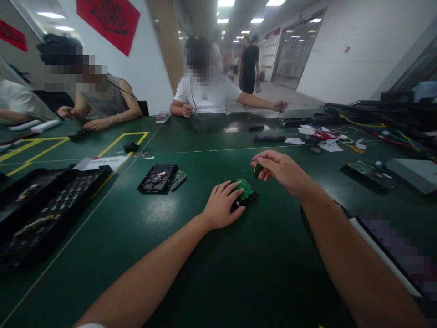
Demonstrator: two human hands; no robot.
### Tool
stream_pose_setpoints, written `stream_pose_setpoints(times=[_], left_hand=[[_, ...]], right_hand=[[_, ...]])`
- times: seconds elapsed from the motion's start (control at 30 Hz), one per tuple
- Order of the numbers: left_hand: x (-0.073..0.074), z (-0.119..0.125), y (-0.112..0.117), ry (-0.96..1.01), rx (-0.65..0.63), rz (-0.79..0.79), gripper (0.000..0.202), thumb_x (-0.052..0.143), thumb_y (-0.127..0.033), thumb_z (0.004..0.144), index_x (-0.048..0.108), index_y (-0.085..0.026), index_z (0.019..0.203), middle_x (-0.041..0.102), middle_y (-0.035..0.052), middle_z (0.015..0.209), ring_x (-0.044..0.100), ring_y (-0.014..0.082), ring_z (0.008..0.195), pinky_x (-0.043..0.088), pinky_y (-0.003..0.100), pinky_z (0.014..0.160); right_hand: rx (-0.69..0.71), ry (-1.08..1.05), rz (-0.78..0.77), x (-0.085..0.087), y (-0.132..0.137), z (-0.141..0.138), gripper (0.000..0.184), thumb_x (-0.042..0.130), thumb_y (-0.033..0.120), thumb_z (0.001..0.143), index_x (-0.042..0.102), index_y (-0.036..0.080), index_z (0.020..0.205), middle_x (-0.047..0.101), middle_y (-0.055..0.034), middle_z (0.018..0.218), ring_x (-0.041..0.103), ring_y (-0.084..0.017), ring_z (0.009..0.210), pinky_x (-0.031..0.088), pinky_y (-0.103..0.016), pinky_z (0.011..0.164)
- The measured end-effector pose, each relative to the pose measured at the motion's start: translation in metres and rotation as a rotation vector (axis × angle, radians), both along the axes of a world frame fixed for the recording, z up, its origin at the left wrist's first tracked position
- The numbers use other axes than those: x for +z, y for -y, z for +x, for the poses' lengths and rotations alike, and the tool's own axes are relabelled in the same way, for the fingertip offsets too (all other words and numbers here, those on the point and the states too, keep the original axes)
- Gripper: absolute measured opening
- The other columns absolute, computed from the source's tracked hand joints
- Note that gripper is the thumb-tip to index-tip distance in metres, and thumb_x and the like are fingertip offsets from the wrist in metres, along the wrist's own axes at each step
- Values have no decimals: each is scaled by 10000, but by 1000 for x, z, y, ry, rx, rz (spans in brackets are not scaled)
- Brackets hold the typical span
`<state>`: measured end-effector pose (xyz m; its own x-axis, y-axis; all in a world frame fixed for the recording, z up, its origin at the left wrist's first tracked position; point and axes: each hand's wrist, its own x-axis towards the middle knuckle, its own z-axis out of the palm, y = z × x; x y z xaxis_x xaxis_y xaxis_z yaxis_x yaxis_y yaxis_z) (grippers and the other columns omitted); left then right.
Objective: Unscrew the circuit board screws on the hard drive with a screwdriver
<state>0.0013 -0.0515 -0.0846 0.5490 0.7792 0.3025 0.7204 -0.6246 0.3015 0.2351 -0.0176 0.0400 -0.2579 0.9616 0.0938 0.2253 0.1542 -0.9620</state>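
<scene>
A hard drive (252,199) lies on the green table with its green circuit board (244,188) facing up. My left hand (222,206) grips it from the left, fingers across the top and thumb along the near side. Between the fingertips of my right hand (282,172) is a small screwdriver (257,170) with a black and yellow handle. Its thin shaft points down at the right edge of the drive; whether the tip sits in a screw is too small to tell. Tiny loose bits, perhaps screws, lie just beyond the drive.
Left of my hands lie another drive (157,178) and a loose circuit board (178,180). A black tray (51,214) stands far left. At right are a drive with its board showing (368,175), a grey box (414,173) and cables (382,125). Co-workers sit opposite.
</scene>
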Motion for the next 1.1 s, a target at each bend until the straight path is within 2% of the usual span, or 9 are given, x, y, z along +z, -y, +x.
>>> stream_pose_setpoints(times=[0.17, 0.27, 0.37, 0.47, 0.63, 0.77, 0.93, 1.1], left_hand=[[1, 0, 0, 6, -2, -5, 630, 647, -541, 955, 546, -283, 1521, 488, 87, 1630, 360, 372, 1552, 314, 603, 1248], [0, -1, 0, 7, -2, -1, 629, 644, -541, 957, 548, -277, 1520, 480, 88, 1636, 356, 373, 1554, 312, 602, 1251], [0, 0, 0, 1, -3, 3, 627, 645, -538, 958, 552, -266, 1515, 483, 91, 1633, 359, 373, 1551, 318, 597, 1249], [1, 0, 0, 4, 0, 0, 630, 659, -536, 950, 553, -276, 1514, 487, 91, 1629, 365, 376, 1547, 321, 603, 1245], [2, 0, 1, 0, -3, 0, 625, 655, -535, 952, 555, -275, 1512, 491, 90, 1626, 365, 375, 1547, 321, 597, 1245], [1, 0, 1, -9, 0, 11, 625, 631, -542, 964, 555, -258, 1515, 487, 93, 1631, 362, 376, 1548, 315, 593, 1248], [0, 1, 0, -11, -2, 10, 635, 642, -539, 958, 553, -255, 1520, 493, 100, 1625, 371, 383, 1541, 318, 599, 1245], [2, 0, 1, -1, -6, 8, 637, 649, -530, 957, 551, -251, 1521, 491, 104, 1626, 368, 389, 1542, 313, 604, 1247]], right_hand=[[26, 81, 92, 0, 1, 1, 281, 670, 471, 969, 756, 215, 1044, 758, -56, 1037, 563, -104, 642, 449, -236, 549], [34, 94, 90, 3, 4, 0, 275, 694, 461, 949, 754, 214, 1056, 759, -65, 1045, 554, -108, 629, 412, -242, 513], [25, 112, 62, 4, 6, -3, 295, 719, 478, 935, 724, 202, 1039, 746, -58, 953, 550, -106, 590, 392, -240, 481], [-2, 105, 46, 3, 6, -6, 338, 758, 515, 909, 671, 202, 1003, 740, -53, 901, 566, -110, 573, 406, -238, 463], [-3, 41, 39, 2, 6, -6, 341, 771, 501, 908, 607, 208, 967, 756, -79, 994, 621, -116, 577, 445, -244, 452], [18, 28, 57, 0, 4, -3, 246, 701, 435, 971, 683, 196, 1030, 733, -50, 898, 649, -132, 634, 518, -261, 557], [-34, 45, 41, -5, -2, -3, 276, 614, 404, 1022, 753, 192, 1131, 694, -25, 761, 627, -129, 629, 500, -248, 585], [-17, 39, 36, -5, 0, -6, 335, 664, 494, 984, 767, 176, 1011, 662, -15, 694, 606, -126, 598, 494, -246, 561]])
